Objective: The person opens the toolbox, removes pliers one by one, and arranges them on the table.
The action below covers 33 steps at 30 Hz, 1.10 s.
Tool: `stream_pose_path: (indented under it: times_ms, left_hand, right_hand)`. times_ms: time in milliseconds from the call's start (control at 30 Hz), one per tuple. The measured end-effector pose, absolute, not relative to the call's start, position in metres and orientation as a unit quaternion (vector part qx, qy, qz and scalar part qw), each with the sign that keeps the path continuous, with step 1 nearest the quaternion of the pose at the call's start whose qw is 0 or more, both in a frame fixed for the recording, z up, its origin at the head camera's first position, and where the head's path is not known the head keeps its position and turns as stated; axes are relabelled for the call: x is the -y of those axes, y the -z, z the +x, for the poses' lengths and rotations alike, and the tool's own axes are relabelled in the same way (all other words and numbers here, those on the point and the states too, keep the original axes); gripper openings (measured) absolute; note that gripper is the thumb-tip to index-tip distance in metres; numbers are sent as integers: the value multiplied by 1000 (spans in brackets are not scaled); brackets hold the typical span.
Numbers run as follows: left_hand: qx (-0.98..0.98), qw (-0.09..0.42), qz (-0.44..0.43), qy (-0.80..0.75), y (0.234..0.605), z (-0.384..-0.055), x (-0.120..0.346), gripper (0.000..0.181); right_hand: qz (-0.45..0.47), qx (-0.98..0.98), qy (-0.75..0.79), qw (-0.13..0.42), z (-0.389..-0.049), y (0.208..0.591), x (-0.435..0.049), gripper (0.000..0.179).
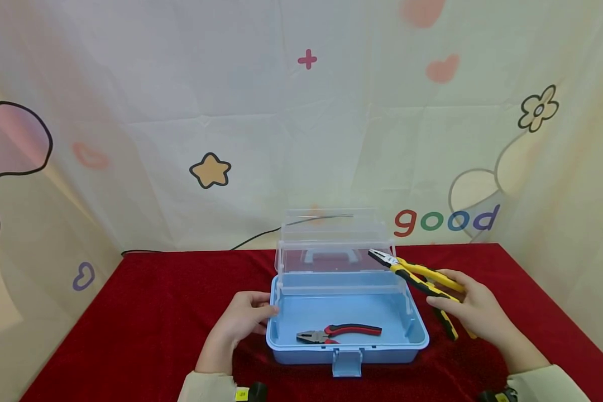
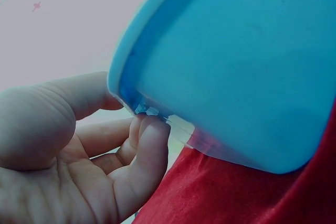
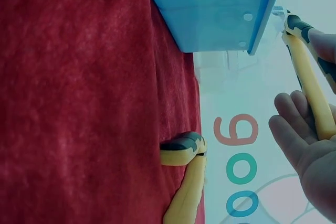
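Observation:
A light-blue toolbox stands on the red cloth with its clear lid raised behind it. My left hand grips the box's left rim, thumb on the inside edge and fingers outside. Within the box lies a pair of red-and-black pliers, jaws to the left. My right hand holds yellow-and-black pliers by the handles, above the box's right rim, jaws pointing up and left. On the cloth below that hand rests another yellow-and-black tool; its upper part is hidden in the head view.
The clear lid has a handle and leans back toward the curtain. At the box's front hangs its latch. Red cloth covers the table, and a thin black cable runs along the back.

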<state>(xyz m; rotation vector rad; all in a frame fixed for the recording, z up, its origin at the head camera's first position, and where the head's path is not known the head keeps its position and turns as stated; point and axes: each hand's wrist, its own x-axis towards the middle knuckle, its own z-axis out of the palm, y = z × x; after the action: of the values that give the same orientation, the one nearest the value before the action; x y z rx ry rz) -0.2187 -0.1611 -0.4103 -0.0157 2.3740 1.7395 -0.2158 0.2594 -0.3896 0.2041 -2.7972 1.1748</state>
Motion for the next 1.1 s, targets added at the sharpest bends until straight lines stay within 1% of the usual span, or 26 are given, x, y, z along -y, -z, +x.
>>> stream_pose_path:
  times_ms: [433, 800, 1100]
  left_hand:
    - [-802, 98, -4, -589, 409, -219, 161, 42]
    - [-801, 101, -7, -590, 408, -217, 160, 42]
    - [-800, 103, -7, -591, 407, -216, 160, 43]
  right_hand:
    - [59, 923, -375, 61, -215, 392, -267, 67]
    - [41, 925, -374, 52, -213, 393, -274, 71]
    - [38, 927, -368, 63, -210, 391, -282, 70]
